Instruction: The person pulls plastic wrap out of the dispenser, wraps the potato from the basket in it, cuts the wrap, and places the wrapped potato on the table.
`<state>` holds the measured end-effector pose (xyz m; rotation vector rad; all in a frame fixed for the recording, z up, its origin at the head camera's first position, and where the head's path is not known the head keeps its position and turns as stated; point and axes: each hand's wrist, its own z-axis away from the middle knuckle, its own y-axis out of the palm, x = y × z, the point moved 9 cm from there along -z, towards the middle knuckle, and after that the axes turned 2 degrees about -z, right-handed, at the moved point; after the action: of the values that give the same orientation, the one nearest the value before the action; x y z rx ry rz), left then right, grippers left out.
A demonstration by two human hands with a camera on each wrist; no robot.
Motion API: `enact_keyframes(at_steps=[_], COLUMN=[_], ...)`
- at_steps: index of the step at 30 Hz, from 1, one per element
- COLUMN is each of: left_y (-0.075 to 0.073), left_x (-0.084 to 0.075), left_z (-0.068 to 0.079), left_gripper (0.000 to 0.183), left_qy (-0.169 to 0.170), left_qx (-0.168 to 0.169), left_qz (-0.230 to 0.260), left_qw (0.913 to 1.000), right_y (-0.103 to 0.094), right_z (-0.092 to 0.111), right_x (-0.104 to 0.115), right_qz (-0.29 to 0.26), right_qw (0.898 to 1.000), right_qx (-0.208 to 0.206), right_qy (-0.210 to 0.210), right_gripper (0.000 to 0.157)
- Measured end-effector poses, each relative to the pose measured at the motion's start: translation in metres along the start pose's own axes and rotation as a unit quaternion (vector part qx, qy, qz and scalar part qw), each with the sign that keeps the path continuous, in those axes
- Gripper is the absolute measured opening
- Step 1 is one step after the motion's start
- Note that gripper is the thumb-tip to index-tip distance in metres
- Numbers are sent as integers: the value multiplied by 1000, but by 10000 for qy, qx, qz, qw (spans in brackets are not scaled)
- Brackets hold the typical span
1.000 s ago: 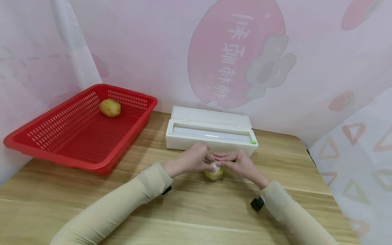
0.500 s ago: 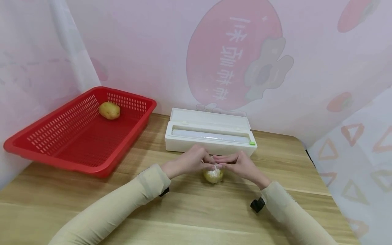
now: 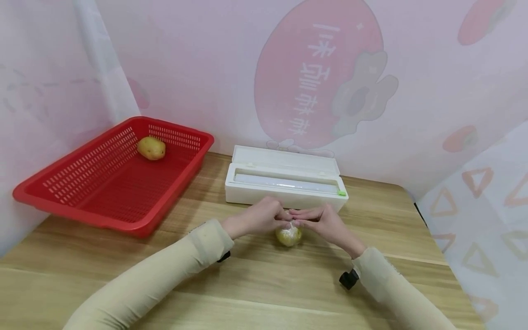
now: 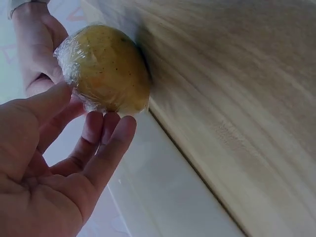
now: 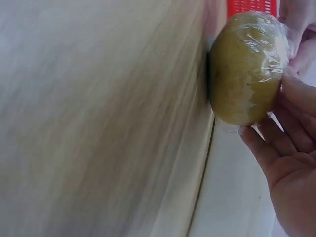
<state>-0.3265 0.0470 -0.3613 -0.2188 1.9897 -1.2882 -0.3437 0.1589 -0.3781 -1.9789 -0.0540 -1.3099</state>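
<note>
A yellow potato (image 3: 288, 237) wrapped in clear cling film stands on the wooden table in front of me. My left hand (image 3: 261, 216) holds its upper part from the left, thumb on the gathered film (image 4: 70, 59) and fingertips along the potato's far side. From the right, my right hand (image 3: 326, 224) pinches the same top area, its thumb on the crinkled wrap and its fingers bent at the far side. Both hands' fingertips meet over the potato. Film lies smooth and shiny over the potato's near side in the right wrist view.
Right behind the hands stands a white cling film box (image 3: 284, 195) with its lid raised, a film roll (image 3: 284, 182) inside and a green slider (image 3: 341, 193) at its right end. A red plastic basket (image 3: 142, 224) on the left holds one unwrapped potato (image 3: 151, 148). A printed curtain (image 3: 198, 68) hangs behind.
The fingers shift slightly on the film at the potato's top, and more of the wrapped potato shows below them. The head view has moved a little. Basket and box stay put.
</note>
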Motion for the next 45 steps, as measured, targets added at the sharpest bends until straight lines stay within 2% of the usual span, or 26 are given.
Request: enact_keyframes(at_steps=[3,5,9,11,14,18,22,24,25,29,32,35,37,40,42,45], left_y=[-1,-4,-12,-15,-14,-5,-1,-1,0,-2,-5,-5,-4,-3,-1,2], left_x=[-1,-5,-13,-13,-9,-4,-6,-7,-7,-4,-1,5,10,17,19,22], left_z=[3,6,16,18,20,19,18,17,16,16,16,15,16,20,22,25], left_gripper=[26,26,23,22,32,48,48,50,52,60,53,45,44,50,51,48], left_qy=[167,298,564,643,683,841,1121,1096,1026,688,631,576,440,98,-81,-242], left_qx=[-182,-375,-770,-851,-690,-396,-537,-575,-541,-345,-238,-81,21,124,211,302], left_qz=[-115,-317,-679,-754,-762,-843,-984,-992,-962,-884,-557,146,682,1166,1421,1464], left_qw=[9996,9983,9931,9914,9924,9921,9873,9873,9886,9931,9962,9982,9967,9931,9896,9885], right_y=[1,1,5,8,12,16,20,20,19,11,5,1,0,2,7,16], right_z=[7,14,30,35,37,33,23,19,18,17,16,16,17,20,23,26], right_x=[11,21,36,39,38,37,35,35,34,31,23,13,7,-2,-5,-11], right_qz=[490,1018,2027,2377,2863,3398,3535,3418,3260,2278,1330,638,304,-169,-704,-1475], right_qw=[9976,9901,9610,9471,9312,9171,9150,9198,9255,9588,9844,9971,9995,9968,9906,9743], right_qx=[15,9,177,286,420,506,423,268,194,-8,-31,-43,0,165,289,456], right_qy=[-491,-964,-1873,-2138,-2217,-2023,-1897,-1909,-1919,-1700,-1147,-416,92,765,1137,1638], right_gripper=[24,30,48,56,68,75,69,66,65,60,48,35,30,32,38,44])
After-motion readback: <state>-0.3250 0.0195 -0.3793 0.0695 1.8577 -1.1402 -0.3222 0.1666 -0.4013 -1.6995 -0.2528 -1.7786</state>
